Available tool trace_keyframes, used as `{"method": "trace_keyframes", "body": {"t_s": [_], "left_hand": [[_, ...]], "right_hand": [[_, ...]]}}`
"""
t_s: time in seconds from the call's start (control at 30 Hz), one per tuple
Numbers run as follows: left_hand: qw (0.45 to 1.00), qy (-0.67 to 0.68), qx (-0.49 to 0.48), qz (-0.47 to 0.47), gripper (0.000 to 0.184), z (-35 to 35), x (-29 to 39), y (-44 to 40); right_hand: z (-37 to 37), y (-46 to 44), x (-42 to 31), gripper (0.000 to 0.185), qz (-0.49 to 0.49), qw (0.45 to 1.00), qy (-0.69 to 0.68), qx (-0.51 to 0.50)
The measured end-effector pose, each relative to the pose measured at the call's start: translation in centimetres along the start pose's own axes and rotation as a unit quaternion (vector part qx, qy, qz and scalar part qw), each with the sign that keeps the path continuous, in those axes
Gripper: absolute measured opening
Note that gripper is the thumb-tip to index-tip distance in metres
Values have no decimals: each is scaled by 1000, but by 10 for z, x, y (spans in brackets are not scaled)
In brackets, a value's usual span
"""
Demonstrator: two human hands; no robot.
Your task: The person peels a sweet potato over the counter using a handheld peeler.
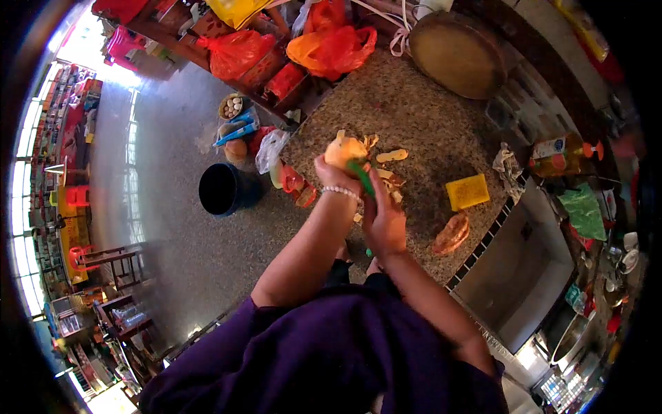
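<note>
My left hand [336, 174], with a beaded bracelet at the wrist, is wrapped round a pale orange, peeled-looking root vegetable [345, 149] above the edge of the speckled stone counter [407, 127]. In my right hand [384, 222] is a green-handled peeler [361, 174], held against the vegetable's near side. Its blade is hidden. Curled strips of peel [390, 183] lie on the counter just beyond my right fingers. A pale yellowish elongated piece [392, 156] lies behind them. To the right sits a reddish-brown sweet potato [452, 234].
A yellow sponge [467, 192] lies near the sink [517, 262] on the right. A round wooden board [457, 54] and red plastic bags [332, 48] are at the back. On the floor to the left stands a black bucket [227, 189]. A pump bottle [562, 153] stands beyond the sink.
</note>
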State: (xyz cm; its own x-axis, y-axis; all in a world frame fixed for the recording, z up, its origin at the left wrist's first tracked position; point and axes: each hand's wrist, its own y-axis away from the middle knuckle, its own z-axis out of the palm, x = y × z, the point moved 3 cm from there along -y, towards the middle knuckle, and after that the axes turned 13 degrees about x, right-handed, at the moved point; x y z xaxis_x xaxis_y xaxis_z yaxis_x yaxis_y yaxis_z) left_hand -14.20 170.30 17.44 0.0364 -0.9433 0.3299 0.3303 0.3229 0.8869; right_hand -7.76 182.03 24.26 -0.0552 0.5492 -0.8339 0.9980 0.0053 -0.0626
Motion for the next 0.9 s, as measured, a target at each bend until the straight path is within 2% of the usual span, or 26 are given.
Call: {"method": "trace_keyframes", "body": {"t_s": [0.03, 0.1, 0.13, 0.27, 0.33, 0.43, 0.47, 0.53, 0.57, 0.63, 0.7, 0.8, 0.9], "left_hand": [[996, -89, 10, 5, 53, -1, 11, 0], [997, -76, 0, 16, 52, -4, 8, -13], [997, -74, -8, 4, 52, -6, 6, -20], [997, -33, -57, -41, 50, 1, 9, -15], [992, -25, -96, -75, 47, 1, 16, 1], [982, -21, -155, -102, 46, -4, 25, 9], [963, -10, -244, -116, 45, -3, 28, 9], [970, -43, -207, -117, 47, -12, 27, 1], [974, -59, -186, -118, 47, -17, 28, 5], [949, -93, -257, -155, 51, -24, 29, -3], [928, -124, -304, -174, 52, -25, 29, 0], [929, -115, -304, -179, 52, -25, 26, 22], [937, -172, -270, -140, 47, -28, 19, 10]], "right_hand": [[3, 11, 7, 47, -8, 1000, -12, 6], [2, 19, 2, 47, -24, 999, -33, 14], [-1, 17, 6, 45, 50, 998, -1, -41], [-16, 6, 7, 39, 126, 979, -146, -60], [-22, 11, 15, 40, 145, 976, -149, -64], [-28, 7, 36, 40, 78, 990, -111, -41], [-30, 2, 36, 40, 41, 995, -91, -25], [-29, -5, 43, 39, 162, 971, -174, -35], [-31, -12, 39, 39, 166, 969, -177, -41], [-34, -25, 33, 40, 174, 967, -181, -54], [-36, -39, 24, 41, 122, 981, -127, -83], [-32, -52, 9, 41, 52, 989, -83, -106], [-28, -61, 0, 40, 44, 993, -21, -107]]}}
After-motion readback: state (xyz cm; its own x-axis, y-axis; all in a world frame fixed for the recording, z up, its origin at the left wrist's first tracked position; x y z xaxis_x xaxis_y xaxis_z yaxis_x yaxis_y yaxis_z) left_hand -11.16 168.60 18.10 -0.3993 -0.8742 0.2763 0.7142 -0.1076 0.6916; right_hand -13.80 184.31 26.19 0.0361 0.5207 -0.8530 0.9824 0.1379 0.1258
